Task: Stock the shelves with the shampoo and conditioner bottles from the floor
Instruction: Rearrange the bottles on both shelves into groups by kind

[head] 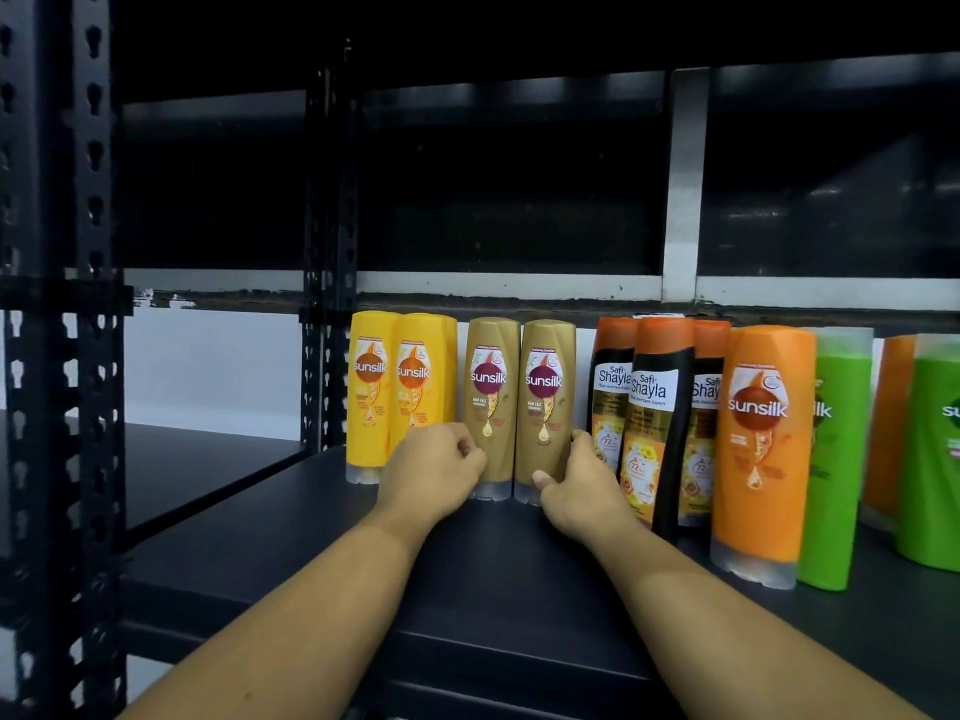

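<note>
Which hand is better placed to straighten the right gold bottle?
Right, probably. The right hand wraps the right gold bottle, thumb in front, fingers round its far side. The left hand sits at the left gold bottle and would have to cross over.

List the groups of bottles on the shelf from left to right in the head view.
yellow bottles → gold bottles → black bottles with orange caps → orange bottle → green bottle
</note>
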`<state>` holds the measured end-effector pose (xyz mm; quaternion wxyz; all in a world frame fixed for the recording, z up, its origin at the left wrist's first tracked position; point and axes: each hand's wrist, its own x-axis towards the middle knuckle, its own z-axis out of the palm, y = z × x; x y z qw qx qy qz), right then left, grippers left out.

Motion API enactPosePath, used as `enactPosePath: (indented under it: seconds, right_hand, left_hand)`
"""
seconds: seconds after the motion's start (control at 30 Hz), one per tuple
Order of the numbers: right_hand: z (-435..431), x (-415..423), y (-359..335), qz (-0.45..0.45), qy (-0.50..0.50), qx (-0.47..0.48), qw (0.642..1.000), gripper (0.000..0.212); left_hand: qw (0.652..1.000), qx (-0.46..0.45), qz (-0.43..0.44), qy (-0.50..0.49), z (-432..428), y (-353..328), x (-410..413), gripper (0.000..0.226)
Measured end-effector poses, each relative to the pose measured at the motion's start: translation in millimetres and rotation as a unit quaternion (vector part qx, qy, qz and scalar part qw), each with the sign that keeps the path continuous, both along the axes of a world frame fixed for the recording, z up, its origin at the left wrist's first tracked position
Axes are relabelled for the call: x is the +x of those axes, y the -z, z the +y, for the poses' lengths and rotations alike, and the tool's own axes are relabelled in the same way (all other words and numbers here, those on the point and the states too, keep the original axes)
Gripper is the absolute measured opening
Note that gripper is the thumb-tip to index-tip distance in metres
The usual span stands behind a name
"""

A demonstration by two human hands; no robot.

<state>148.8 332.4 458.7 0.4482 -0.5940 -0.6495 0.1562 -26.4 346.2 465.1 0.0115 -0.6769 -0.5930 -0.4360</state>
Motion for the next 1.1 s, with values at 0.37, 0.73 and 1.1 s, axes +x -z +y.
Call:
enactPosePath:
  seconds: [0.37,0.73,1.1]
  right_hand:
    - [-5,0,3,-0.132,0.014,-0.055,0.990,0.073]
    - [-73,43,3,-0.290,-0.086,-0.060,0.951,0.040]
    - [-124,118,5,0.109,0.114,0.286,0.945,0.014]
  left_hand:
    - [0.971,-0.084,0.171,0.144,-11,4,4,0.018]
    - [0.955,-0.088,0.230,0.164,-20,0,12,0.011]
    - [0.974,-0.024,0.006,0.227,-55,-10,105,0.035]
